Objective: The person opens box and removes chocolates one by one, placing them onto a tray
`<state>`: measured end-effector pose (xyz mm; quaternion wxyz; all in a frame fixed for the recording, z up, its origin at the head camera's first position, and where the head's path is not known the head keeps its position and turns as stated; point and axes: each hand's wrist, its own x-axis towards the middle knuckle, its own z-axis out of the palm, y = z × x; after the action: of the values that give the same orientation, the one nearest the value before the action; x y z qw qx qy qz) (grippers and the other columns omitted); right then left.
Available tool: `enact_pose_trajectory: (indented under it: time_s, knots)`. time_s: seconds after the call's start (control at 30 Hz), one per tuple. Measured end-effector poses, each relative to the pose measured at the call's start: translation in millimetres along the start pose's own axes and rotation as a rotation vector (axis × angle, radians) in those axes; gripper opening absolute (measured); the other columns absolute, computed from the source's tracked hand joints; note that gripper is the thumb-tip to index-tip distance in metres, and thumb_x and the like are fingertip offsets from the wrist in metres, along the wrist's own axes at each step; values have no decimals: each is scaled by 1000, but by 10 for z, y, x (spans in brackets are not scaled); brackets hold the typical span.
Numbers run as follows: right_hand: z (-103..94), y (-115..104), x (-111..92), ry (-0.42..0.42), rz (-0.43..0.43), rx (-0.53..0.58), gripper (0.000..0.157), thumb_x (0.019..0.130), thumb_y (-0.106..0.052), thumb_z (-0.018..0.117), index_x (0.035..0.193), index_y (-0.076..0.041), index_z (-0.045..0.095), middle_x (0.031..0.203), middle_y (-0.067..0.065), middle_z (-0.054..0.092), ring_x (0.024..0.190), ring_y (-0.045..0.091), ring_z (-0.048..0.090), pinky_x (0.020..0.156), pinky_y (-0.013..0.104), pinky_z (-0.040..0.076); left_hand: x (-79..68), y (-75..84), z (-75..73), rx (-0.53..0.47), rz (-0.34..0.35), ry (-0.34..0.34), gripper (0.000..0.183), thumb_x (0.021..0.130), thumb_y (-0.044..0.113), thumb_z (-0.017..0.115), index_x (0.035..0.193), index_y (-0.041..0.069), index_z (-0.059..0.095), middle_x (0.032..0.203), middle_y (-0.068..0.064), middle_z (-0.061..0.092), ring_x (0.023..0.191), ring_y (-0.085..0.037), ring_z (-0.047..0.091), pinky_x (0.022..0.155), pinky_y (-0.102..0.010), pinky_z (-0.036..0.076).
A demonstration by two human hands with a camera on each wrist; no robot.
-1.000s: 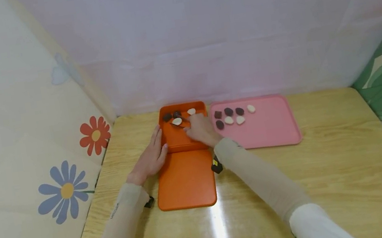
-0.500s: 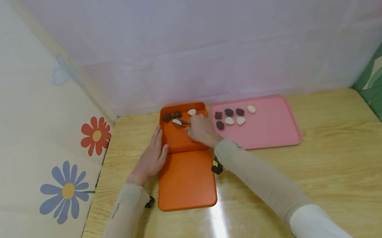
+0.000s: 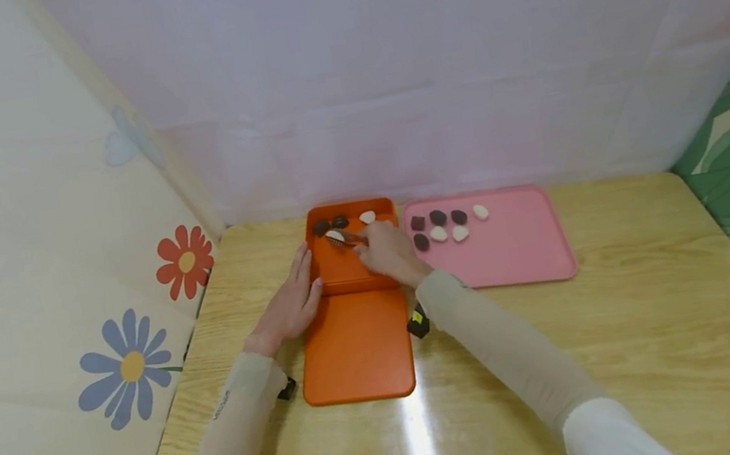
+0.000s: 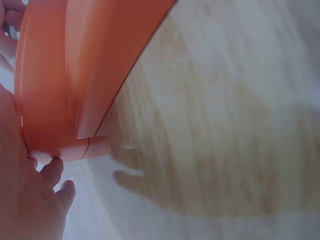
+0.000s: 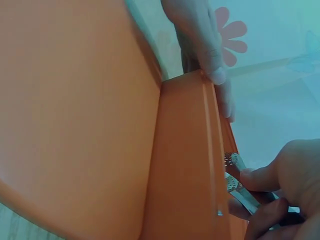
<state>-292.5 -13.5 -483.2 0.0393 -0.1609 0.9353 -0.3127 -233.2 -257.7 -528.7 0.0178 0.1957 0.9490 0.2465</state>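
My right hand (image 3: 386, 248) grips small metal tongs (image 3: 352, 238) with perforated ends (image 5: 233, 183), reaching into the orange box (image 3: 349, 274). At the tong ends, inside the box, is a white pebble-like piece (image 3: 335, 236), partly covered by them. My left hand (image 3: 287, 305) rests along the box's left wall, fingers extended, thumb by the front corner. Two dark pieces (image 3: 321, 227) lie at the back left of the box and another white piece (image 3: 367, 217) at the back right. In the right wrist view, the box wall hides most of the inside.
The box's orange lid (image 3: 355, 350) lies flat in front of it. To the right, a pink tray (image 3: 514, 251) holds several dark pieces (image 3: 437, 217) and white pieces (image 3: 438, 234) in rows at its left. A fabric wall (image 3: 344, 102) stands behind the wooden table (image 3: 644, 293).
The tongs have turned and their ends have closed in on the white piece, covering more of it. My left hand stays at the box; the tray's pieces have not moved.
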Motion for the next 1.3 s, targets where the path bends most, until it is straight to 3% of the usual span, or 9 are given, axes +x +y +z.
enact_pose_trajectory:
  time_s: [0.1, 0.3, 0.4, 0.5, 0.6, 0.7, 0.87, 1.13, 1.3]
  knots:
    - [-31, -18, -23, 8, -4, 18, 28, 106, -24, 67, 127, -12, 80, 88, 7, 77, 53, 13, 53, 46, 24, 37, 0, -8, -2, -1, 13, 12, 69, 117, 32, 35, 169, -8, 11, 180, -18, 0, 164, -41, 18, 126, -63, 28]
    - [-131, -29, -104, 31, 26, 71, 35, 105, -25, 68, 137, -14, 75, 126, 9, 77, 58, 14, 50, 48, 24, 34, -5, -4, -14, 5, 15, -7, 71, 118, 37, 31, 169, -7, 9, 180, -18, -2, 165, -40, 15, 129, -60, 26]
    - [-188, -25, -143, 19, 65, 107, 38, 106, -28, 67, 142, -16, 72, 104, 7, 79, 51, 12, 42, 43, 25, 29, -1, -37, -1, -31, 23, 1, 72, 117, 38, 32, 169, -6, 9, 181, -16, -2, 165, -39, 13, 129, -62, 24]
    - [-242, -11, -174, -2, 103, 135, 41, 107, -32, 66, 146, -18, 69, 73, 3, 66, 44, 10, 34, 39, 25, 27, 8, -123, 34, -67, 47, 17, 73, 117, 40, 34, 170, -5, 9, 181, -15, -2, 165, -39, 12, 129, -62, 23]
    - [-298, 10, -210, -14, 123, 179, 42, 108, -31, 66, 149, -19, 67, 62, 2, 56, 43, 10, 29, 39, 25, 26, 26, -210, 79, -84, 53, 25, 75, 117, 44, 33, 171, -2, 9, 181, -11, -3, 166, -37, 11, 130, -60, 22]
    - [-348, 36, -253, -9, 117, 203, 41, 108, -29, 65, 148, -21, 67, 66, 1, 62, 43, 10, 29, 39, 25, 26, 38, -236, 93, -81, 52, 18, 75, 117, 44, 33, 171, -1, 8, 181, -11, -4, 166, -36, 11, 132, -56, 21]
    - [-404, 72, -339, 45, 86, 171, 37, 107, -30, 67, 143, -21, 71, 84, 1, 72, 47, 10, 35, 40, 24, 27, -1, -70, -5, -56, 26, 5, 71, 117, 35, 37, 169, -5, 10, 181, -15, -1, 165, -40, 14, 128, -62, 24]
    - [-492, 140, -531, 97, 42, 238, 35, 106, -25, 69, 140, -17, 74, 95, 5, 76, 50, 11, 39, 43, 25, 29, 28, -261, 91, -93, 71, 33, 76, 117, 46, 33, 171, -1, 9, 181, -12, -2, 166, -35, 11, 133, -54, 20]
    - [-533, 219, -627, 119, 13, 234, 34, 105, -23, 70, 137, -11, 74, 98, 7, 77, 50, 11, 36, 43, 25, 27, 20, -151, 41, -47, 45, 8, 73, 117, 39, 33, 170, -5, 9, 181, -17, -1, 165, -39, 12, 131, -58, 23]
